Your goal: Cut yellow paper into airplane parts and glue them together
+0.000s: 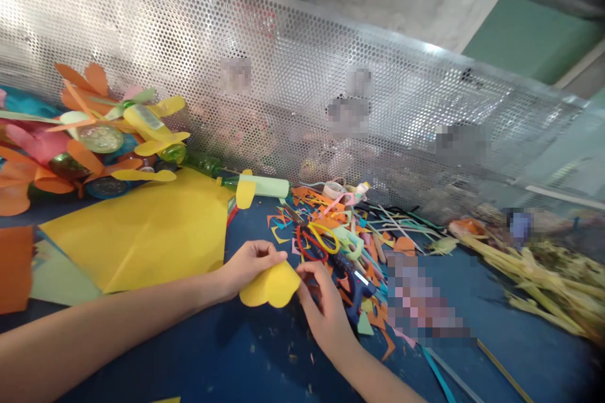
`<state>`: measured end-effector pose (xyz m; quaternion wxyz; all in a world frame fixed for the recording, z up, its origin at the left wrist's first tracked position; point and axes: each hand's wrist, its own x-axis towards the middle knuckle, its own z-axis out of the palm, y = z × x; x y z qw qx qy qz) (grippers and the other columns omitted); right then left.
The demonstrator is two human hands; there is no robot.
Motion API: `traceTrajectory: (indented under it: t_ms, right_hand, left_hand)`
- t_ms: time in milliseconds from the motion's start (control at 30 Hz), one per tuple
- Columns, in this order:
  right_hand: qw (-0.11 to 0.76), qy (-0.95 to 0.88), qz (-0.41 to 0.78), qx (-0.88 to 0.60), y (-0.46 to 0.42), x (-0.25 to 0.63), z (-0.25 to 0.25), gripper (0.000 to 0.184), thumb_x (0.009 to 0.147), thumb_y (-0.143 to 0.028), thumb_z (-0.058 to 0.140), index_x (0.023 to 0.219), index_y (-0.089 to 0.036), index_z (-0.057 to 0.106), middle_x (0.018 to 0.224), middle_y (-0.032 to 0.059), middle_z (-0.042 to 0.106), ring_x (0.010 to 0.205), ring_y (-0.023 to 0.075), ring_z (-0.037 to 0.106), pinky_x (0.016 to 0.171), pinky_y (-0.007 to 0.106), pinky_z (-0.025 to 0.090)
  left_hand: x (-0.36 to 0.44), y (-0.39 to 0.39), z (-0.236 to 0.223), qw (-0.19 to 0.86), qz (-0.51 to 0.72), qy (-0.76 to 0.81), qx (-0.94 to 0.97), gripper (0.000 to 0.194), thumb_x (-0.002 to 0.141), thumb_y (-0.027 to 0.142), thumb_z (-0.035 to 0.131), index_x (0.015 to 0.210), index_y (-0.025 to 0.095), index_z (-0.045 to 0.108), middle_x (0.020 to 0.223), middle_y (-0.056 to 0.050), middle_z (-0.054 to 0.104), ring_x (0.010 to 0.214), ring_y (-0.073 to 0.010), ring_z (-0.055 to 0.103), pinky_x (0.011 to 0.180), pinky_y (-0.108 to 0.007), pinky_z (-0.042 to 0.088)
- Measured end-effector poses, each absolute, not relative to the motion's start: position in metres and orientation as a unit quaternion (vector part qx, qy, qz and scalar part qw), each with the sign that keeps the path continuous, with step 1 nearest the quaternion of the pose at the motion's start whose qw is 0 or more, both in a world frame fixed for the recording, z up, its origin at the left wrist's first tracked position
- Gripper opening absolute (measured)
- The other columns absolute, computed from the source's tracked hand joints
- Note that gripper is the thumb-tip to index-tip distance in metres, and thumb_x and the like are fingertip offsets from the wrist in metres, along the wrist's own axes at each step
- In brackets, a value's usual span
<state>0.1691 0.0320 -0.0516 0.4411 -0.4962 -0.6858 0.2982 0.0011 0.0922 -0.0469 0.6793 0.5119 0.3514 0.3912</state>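
A yellow paper cutout [271, 286] with rounded lobes is held up between my two hands, above the blue table. My left hand [250, 267] pinches its upper left part, thumb on top. On the other side, the fingertips of my right hand [324, 305] close on the cutout's right corner. Just beyond my hands lie scissors with yellow and red handles [324, 239] among paper scraps. A dark blue tool [357, 293], its kind unclear, lies right behind my right hand.
Large yellow paper sheets [161, 233] lie at left, beside an orange sheet [16, 271]. Paper flowers and bottles [104, 138] pile up at the far left. Colored scraps [340, 214] cover the middle. Dry husks [529, 271] lie at right. A perforated metal panel [293, 88] stands behind.
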Motion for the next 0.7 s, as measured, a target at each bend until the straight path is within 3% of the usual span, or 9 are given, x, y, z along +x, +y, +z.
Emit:
traceTrajectory:
  t_ms: [100,200,433,600,700]
  right_hand:
    - [0.461,-0.617,0.351,-0.532,0.0359,0.1697,-0.0554,0.020,0.088,-0.039,0.041,0.091,-0.021,0.048,0.071,0.0009,0.055,0.059,0.0153,0.054,0.056,0.027,0.046]
    - [0.508,-0.562,0.372,-0.537,0.0394,0.1701,-0.0551,0.023,0.086,-0.043,0.042,0.092,-0.021,0.048,0.064,-0.0009,0.055,0.053,0.0155,0.053,0.052,0.028,0.047]
    - [0.520,-0.537,0.373,-0.550,0.0374,0.1700,-0.0497,0.030,0.085,-0.045,0.039,0.104,-0.022,0.046,0.073,0.0033,0.062,0.058,0.0186,0.059,0.050,0.029,0.049]
    - [0.505,-0.570,0.381,-0.524,0.0361,0.1697,-0.0570,0.042,0.085,-0.040,0.045,0.122,-0.023,0.034,0.097,0.0081,0.059,0.062,0.0169,0.056,0.051,0.029,0.051]
    - [0.473,-0.625,0.352,-0.511,0.0361,0.1703,-0.0583,0.032,0.085,-0.032,0.048,0.116,-0.023,0.043,0.105,0.0092,0.054,0.070,0.0165,0.056,0.056,0.028,0.051]
  left_hand:
    - [0.0012,0.0920,-0.0466,0.659,0.391,0.360,0.532,0.043,0.068,0.051,0.063,0.054,0.016,0.043,0.047,0.007,0.044,0.040,-0.0056,0.039,0.041,-0.018,0.029]
    - [0.0011,0.0917,-0.0469,0.653,0.387,0.366,0.538,0.042,0.067,0.050,0.064,0.054,0.015,0.045,0.048,0.007,0.043,0.041,-0.0051,0.037,0.041,-0.017,0.027]
    - [0.0001,0.0889,-0.0455,0.700,0.365,0.333,0.516,0.031,0.066,0.043,0.069,0.064,0.015,0.057,0.055,0.004,0.056,0.045,-0.0071,0.047,0.044,-0.017,0.035]
    - [-0.0008,0.0897,-0.0438,0.705,0.354,0.331,0.518,0.027,0.067,0.041,0.069,0.069,0.015,0.063,0.064,0.000,0.064,0.053,-0.0105,0.056,0.051,-0.019,0.042]
    - [-0.0009,0.0905,-0.0442,0.704,0.353,0.344,0.512,0.027,0.068,0.041,0.068,0.075,0.014,0.066,0.069,-0.002,0.067,0.059,-0.0132,0.059,0.055,-0.021,0.044]
